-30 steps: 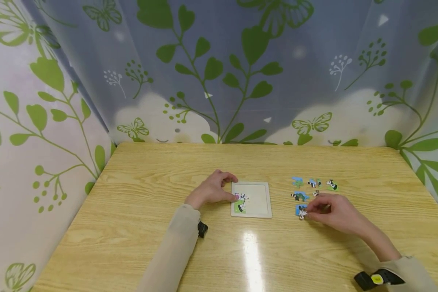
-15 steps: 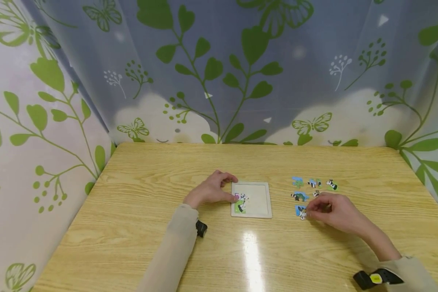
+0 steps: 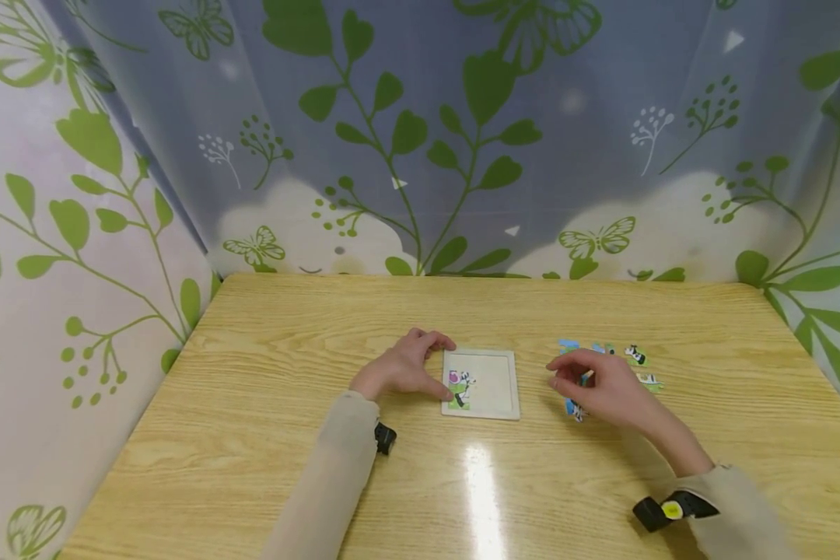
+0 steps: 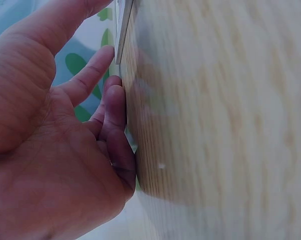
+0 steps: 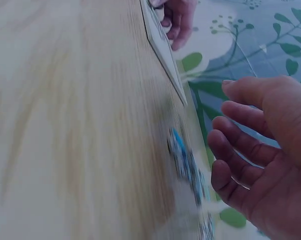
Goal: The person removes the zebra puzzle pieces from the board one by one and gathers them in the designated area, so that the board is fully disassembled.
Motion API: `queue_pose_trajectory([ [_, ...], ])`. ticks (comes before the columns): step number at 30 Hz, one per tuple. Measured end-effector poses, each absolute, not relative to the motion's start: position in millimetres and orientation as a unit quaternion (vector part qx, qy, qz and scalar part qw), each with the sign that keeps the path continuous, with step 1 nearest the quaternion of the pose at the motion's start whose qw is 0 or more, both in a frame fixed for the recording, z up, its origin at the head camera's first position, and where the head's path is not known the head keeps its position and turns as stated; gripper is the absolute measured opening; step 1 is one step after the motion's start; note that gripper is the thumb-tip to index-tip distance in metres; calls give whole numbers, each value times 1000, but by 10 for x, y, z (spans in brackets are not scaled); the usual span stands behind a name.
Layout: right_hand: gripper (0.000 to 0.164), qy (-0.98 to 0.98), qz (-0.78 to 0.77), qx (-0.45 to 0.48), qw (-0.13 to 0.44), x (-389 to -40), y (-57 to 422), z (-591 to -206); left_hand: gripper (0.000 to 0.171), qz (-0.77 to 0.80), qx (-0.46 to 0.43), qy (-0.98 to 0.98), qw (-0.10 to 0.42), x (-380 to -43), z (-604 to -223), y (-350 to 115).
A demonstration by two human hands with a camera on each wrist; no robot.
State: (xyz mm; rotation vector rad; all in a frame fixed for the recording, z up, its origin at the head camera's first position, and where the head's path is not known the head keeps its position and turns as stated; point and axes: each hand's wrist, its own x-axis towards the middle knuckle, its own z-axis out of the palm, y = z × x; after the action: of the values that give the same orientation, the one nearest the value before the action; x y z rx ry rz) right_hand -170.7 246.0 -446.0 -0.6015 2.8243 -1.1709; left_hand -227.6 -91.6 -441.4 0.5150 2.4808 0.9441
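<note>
A square puzzle frame (image 3: 493,385) lies on the table, with panda-printed pieces (image 3: 460,389) along its left inner side. My left hand (image 3: 406,367) rests at its left edge, index fingertip at the far corner and thumb lower down. In the left wrist view the index finger is straight and touches the frame's edge. My right hand (image 3: 605,385) hovers over the loose pieces with loosely bent fingers; nothing shows between thumb and fingers in the right wrist view. It partly covers several pieces, including a blue-and-white piece (image 3: 577,411).
Beyond the right hand lie a panda piece (image 3: 635,355) and a green-edged piece (image 3: 649,380). A blue piece (image 3: 568,344) shows behind its fingers. A leaf-patterned curtain (image 3: 420,155) stands along the back edge of the wooden table (image 3: 287,334).
My right hand has left the blue-and-white piece it was touching and moved left and farther away, uncovering the green-edged piece. The left thumb has slid slightly nearer along the frame's edge.
</note>
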Motion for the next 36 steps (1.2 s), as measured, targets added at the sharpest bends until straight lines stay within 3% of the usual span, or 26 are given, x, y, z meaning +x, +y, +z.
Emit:
queue_pose_trajectory([
  [23, 16, 884, -377, -277, 4, -2046, 1527, -4582, 73, 321, 183, 905, 209, -2264, -4406, -908],
  [36, 17, 914, -321, -244, 49, -2049, 1358, -4570, 74, 307, 186, 910, 209, -2267, -4409, -896],
])
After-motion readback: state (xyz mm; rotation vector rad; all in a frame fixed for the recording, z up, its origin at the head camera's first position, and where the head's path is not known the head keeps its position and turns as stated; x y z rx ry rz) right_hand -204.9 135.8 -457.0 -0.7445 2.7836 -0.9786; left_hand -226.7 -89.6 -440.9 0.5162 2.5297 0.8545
